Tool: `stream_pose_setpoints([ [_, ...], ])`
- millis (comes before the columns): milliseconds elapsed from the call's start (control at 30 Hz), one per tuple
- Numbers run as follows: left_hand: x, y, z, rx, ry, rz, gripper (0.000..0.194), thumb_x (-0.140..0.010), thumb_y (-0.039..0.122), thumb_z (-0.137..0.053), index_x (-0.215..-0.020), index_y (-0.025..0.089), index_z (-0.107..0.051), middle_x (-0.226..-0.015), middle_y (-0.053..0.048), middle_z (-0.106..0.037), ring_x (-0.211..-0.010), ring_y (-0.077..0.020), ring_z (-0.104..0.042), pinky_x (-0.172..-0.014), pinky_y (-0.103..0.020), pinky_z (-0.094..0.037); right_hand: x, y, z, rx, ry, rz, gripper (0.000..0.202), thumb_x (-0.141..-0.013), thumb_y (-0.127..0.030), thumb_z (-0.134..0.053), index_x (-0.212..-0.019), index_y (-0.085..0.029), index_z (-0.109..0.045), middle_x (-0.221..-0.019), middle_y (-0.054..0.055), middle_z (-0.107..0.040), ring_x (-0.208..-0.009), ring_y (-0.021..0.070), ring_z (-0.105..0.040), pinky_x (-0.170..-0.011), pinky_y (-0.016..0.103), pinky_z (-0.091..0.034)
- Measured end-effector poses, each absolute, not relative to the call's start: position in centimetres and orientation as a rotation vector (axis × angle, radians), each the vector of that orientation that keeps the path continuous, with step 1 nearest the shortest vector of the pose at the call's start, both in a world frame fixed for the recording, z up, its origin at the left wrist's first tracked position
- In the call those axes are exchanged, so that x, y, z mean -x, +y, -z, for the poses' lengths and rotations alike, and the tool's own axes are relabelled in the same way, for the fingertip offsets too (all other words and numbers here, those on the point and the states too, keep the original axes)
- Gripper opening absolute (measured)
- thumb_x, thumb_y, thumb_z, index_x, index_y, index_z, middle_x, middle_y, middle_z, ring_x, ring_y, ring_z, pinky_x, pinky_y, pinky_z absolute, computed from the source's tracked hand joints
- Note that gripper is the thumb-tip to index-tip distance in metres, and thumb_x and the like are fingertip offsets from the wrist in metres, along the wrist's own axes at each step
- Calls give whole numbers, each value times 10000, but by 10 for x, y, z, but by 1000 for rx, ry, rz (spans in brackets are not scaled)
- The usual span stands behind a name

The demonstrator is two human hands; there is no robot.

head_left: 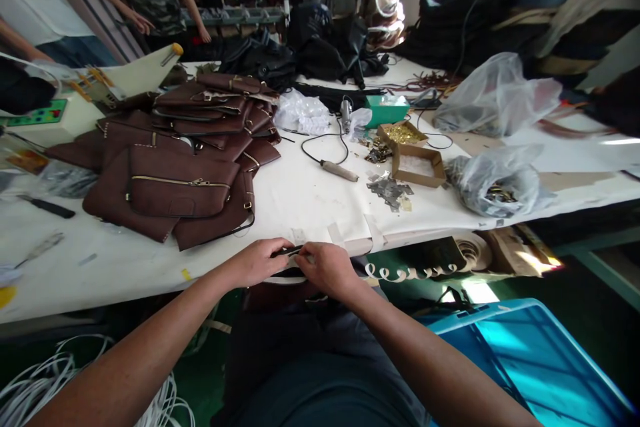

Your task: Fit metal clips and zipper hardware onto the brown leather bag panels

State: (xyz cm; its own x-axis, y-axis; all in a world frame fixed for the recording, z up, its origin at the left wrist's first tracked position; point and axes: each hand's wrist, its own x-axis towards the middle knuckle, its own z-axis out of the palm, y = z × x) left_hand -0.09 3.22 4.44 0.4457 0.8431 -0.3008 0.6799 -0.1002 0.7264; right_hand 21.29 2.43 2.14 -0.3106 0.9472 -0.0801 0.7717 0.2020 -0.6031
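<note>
At the table's front edge, my left hand and my right hand are close together, fingers closed on a dark strip-like edge. It seems to belong to a dark brown leather piece hanging over my lap, though my fingers hide most of it. A pale strip runs below the left fingers. Beyond my left hand lies a pile of brown leather bag pieces, the front one with a gold zipper.
A corded tool with a worn handle lies mid-table. Right of it are metal plates, cardboard boxes and plastic bags. A curled white strip hangs under the edge, above a blue crate. People stand at back left.
</note>
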Motion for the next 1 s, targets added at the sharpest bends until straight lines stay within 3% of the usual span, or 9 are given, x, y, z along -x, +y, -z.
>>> stream_pose_setpoints([
  [133,-10,34,-53,-1965,1423,-98,490,-818,466,-728,-1241,219,-743,-1108,-55,-819,-986,-280,-749,-828,-319,-543,-210,25,-20,1672,-2193,-799,211,-967,-396,-670,-968,-263,-835,-914,64,-832,-835,250,-726,-679,325,-352],
  [333,-34,51,-66,-2197,1567,183,216,-797,403,-721,-935,258,-804,-980,-112,-830,-963,-356,-769,-811,-391,-541,-214,30,-23,1649,-2240,-859,244,-980,-324,-594,-997,-234,-820,-974,65,-836,-899,243,-744,-717,307,-400],
  [433,-41,53,-66,-2264,1576,235,230,-854,418,-678,-987,281,-806,-1013,-107,-833,-998,-346,-774,-833,-394,-547,-221,33,-28,1555,-2242,-974,256,-972,-250,-572,-1039,-222,-817,-1024,64,-839,-925,229,-749,-760,294,-440],
  [600,-39,45,-60,-2282,1597,216,325,-949,454,-571,-1114,282,-791,-1060,-134,-832,-1011,-371,-775,-824,-425,-547,-224,34,-31,1598,-2268,-960,256,-978,-290,-602,-1079,-233,-830,-1054,75,-843,-981,248,-757,-806,303,-460],
  [767,-30,43,-56,-2195,1542,160,304,-874,360,-640,-1123,267,-786,-1043,-113,-833,-979,-353,-773,-796,-388,-530,-225,30,-29,1665,-2256,-932,253,-987,-347,-619,-1071,-255,-839,-1003,62,-839,-922,239,-742,-741,297,-426],
  [1000,-9,60,-48,-1989,1216,68,480,-755,305,-719,-1230,238,-750,-1125,-8,-824,-1004,-248,-753,-841,-277,-529,-234,26,-35,1562,-2230,-1070,249,-986,-416,-664,-1025,-248,-843,-897,36,-810,-814,197,-695,-692,271,-400],
])
